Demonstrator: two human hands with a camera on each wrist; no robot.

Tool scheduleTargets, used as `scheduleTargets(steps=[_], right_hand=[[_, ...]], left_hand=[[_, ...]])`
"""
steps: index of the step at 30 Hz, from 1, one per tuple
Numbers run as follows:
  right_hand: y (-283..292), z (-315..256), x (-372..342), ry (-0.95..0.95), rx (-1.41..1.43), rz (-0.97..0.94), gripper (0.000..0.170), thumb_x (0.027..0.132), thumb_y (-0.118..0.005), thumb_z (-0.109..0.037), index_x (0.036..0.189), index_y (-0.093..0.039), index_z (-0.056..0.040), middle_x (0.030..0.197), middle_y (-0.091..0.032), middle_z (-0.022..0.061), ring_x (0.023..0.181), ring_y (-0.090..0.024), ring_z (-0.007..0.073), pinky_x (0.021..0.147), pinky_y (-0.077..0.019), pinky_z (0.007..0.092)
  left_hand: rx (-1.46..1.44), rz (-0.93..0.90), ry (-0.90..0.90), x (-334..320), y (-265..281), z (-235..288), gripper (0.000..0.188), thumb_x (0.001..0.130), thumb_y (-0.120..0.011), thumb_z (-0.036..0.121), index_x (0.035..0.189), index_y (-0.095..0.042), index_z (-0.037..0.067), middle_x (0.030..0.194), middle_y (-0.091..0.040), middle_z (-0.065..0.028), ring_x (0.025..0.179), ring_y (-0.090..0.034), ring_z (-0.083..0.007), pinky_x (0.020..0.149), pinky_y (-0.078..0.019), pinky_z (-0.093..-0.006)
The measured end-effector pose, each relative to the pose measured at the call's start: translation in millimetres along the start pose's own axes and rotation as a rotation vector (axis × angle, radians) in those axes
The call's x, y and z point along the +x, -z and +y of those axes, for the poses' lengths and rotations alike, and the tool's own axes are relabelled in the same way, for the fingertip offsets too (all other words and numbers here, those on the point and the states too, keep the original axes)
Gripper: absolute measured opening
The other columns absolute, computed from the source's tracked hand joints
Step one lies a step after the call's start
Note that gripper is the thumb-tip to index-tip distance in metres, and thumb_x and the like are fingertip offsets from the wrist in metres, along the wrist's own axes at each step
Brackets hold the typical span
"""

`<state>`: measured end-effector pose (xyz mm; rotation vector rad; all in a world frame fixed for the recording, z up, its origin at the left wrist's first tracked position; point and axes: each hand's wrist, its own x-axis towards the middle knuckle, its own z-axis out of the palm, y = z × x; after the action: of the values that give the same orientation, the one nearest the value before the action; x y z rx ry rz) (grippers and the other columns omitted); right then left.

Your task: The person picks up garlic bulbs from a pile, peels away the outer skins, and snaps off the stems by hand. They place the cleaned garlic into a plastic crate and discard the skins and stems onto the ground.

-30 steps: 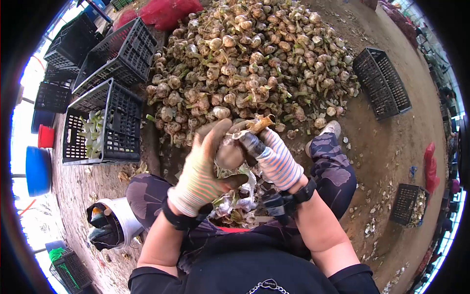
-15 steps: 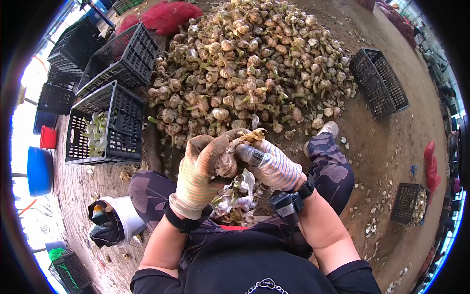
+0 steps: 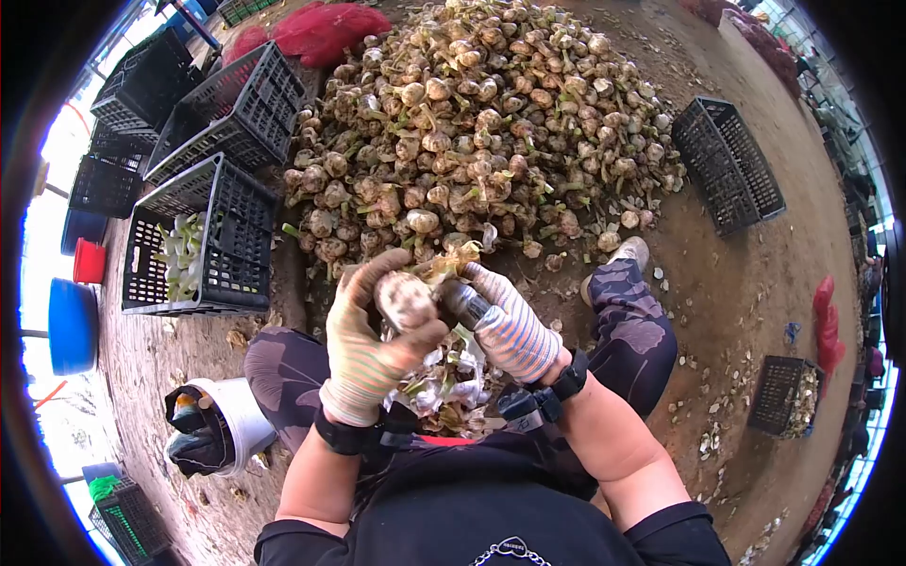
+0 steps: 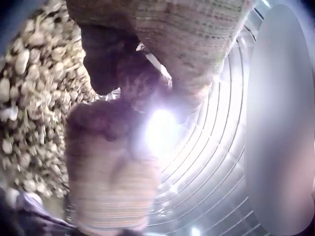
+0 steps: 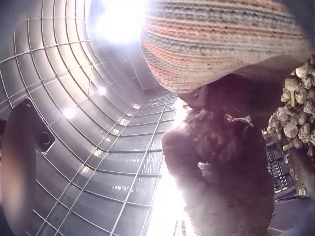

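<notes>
My left hand [image 3: 361, 341], in a striped knit glove with soiled fingers, grips a garlic bulb [image 3: 404, 300] between fingers and thumb. The bulb's pale root side faces up, slightly blurred. From the far side, my gloved right hand [image 3: 519, 332] pinches the dry, papery stem [image 3: 451, 261] of that bulb. A dark grey cover [image 3: 464, 304] wraps the right thumb. Both wrist views show the gloves close together, with the bulb mostly hidden in shadow. Peeled skins [image 3: 453, 382] lie beneath the hands, between the knees.
A large garlic pile [image 3: 491, 132] spreads ahead on the ground. At left, a black crate [image 3: 241, 241] contains pale stalks. Another black crate [image 3: 727, 165] stands at right. A white bucket [image 3: 247, 420] sits by the left knee. Loose skins litter the floor.
The left hand has shifted slightly left and turned the bulb so its root side shows. The right hand has moved left with it, keeping hold of the stem.
</notes>
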<state>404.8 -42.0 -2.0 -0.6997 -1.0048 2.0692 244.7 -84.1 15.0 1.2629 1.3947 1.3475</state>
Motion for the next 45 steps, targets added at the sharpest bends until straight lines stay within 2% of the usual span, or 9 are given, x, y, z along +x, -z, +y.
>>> scheduleTargets(steps=[4,10,19,24,27,30,36,41,45], right_hand=[[-1.1,9.0,4.8,0.044,-0.021,0.006,0.028,0.092,-0.053,-0.013,0.119,-0.053,-0.0049,0.100,-0.059,-0.0014,0.088,-0.055,0.0049,0.080,-0.0455,0.0200],[2.4,3.8,12.9,0.074,0.069,0.016,0.024,0.091,-0.052,-0.010,0.113,-0.055,-0.0025,0.100,-0.061,0.0004,0.092,-0.055,0.0066,0.081,-0.0452,0.0228],[1.2,-16.8,4.2,0.186,-0.215,-0.341,0.027,0.089,-0.051,-0.005,0.115,-0.058,-0.0015,0.106,-0.062,0.0025,0.098,-0.054,0.0103,0.090,-0.0426,0.0279],[5.1,-22.1,3.2,0.036,-0.147,-0.050,0.022,0.091,-0.051,-0.008,0.110,-0.060,-0.0013,0.097,-0.064,0.0012,0.087,-0.058,0.0072,0.080,-0.0478,0.0245],[0.9,-3.0,5.3,0.054,-0.212,-0.035,0.019,0.089,-0.049,-0.004,0.104,-0.060,-0.0004,0.094,-0.064,0.0011,0.085,-0.058,0.0075,0.079,-0.0467,0.0243],[-5.2,-3.2,0.1,0.281,-0.611,-0.244,0.025,0.083,-0.044,0.004,0.104,-0.058,0.0025,0.093,-0.063,0.0085,0.087,-0.058,0.0147,0.082,-0.0449,0.0264],[17.6,-3.8,18.5,0.347,-0.178,0.454,0.024,0.091,-0.043,0.000,0.111,-0.056,-0.0006,0.093,-0.062,0.0032,0.086,-0.058,0.0090,0.074,-0.0480,0.0217],[17.2,15.1,24.5,0.154,-1.388,-0.225,0.020,0.069,-0.067,-0.006,0.089,-0.061,-0.0059,0.077,-0.060,0.0130,0.075,-0.060,0.0304,0.067,-0.0489,0.0330],[-1.4,4.3,3.6,0.304,-0.588,-0.642,0.009,0.079,-0.066,-0.017,0.083,-0.063,-0.0088,0.083,-0.063,0.0087,0.077,-0.062,0.0230,0.070,-0.0489,0.0344]], left_hand=[[-0.692,0.032,0.282,0.5,-4.8,16.4,0.071,0.062,-0.077,-0.003,0.125,-0.046,0.000,0.105,-0.058,-0.0068,0.091,-0.057,-0.0136,0.085,-0.0471,-0.0263],[0.703,0.054,-0.631,-1.3,-6.7,-4.8,0.078,0.060,-0.080,0.006,0.129,-0.043,0.003,0.105,-0.053,-0.0057,0.092,-0.055,-0.0145,0.083,-0.0464,-0.0290],[-1.189,-0.443,0.609,12.1,21.1,-9.2,0.074,0.085,-0.039,0.056,0.131,-0.042,-0.003,0.126,-0.053,-0.0165,0.109,-0.055,-0.0284,0.099,-0.0398,-0.0409],[-0.449,-0.204,0.400,14.4,18.1,-12.9,0.099,0.074,-0.048,0.075,0.135,-0.034,-0.002,0.122,-0.055,-0.0137,0.108,-0.056,-0.0207,0.090,-0.0466,-0.0341],[-0.340,-0.137,-0.047,3.7,-0.5,-3.3,0.067,0.084,-0.062,0.046,0.127,-0.043,-0.002,0.117,-0.056,-0.0111,0.093,-0.058,-0.0168,0.087,-0.0460,-0.0297],[-0.399,0.083,0.225,3.2,-2.7,-6.4,0.037,0.091,-0.057,0.028,0.109,-0.057,-0.004,0.097,-0.064,-0.0068,0.080,-0.059,-0.0112,0.074,-0.0489,-0.0243],[-0.320,-0.320,0.064,-5.6,-9.0,2.0,0.059,0.094,-0.048,0.043,0.129,-0.043,-0.004,0.123,-0.053,-0.0127,0.111,-0.052,-0.0196,0.095,-0.0404,-0.0288],[-0.557,-0.106,0.121,-2.0,0.8,15.3,0.067,0.095,-0.040,0.049,0.144,-0.024,0.006,0.139,-0.040,-0.0153,0.101,-0.058,-0.0196,0.087,-0.0482,-0.0308],[-1.101,0.030,0.363,15.9,29.9,5.5,0.061,0.094,-0.039,0.047,0.138,-0.034,0.004,0.133,-0.046,-0.0162,0.115,-0.051,-0.0255,0.093,-0.0475,-0.0382]])
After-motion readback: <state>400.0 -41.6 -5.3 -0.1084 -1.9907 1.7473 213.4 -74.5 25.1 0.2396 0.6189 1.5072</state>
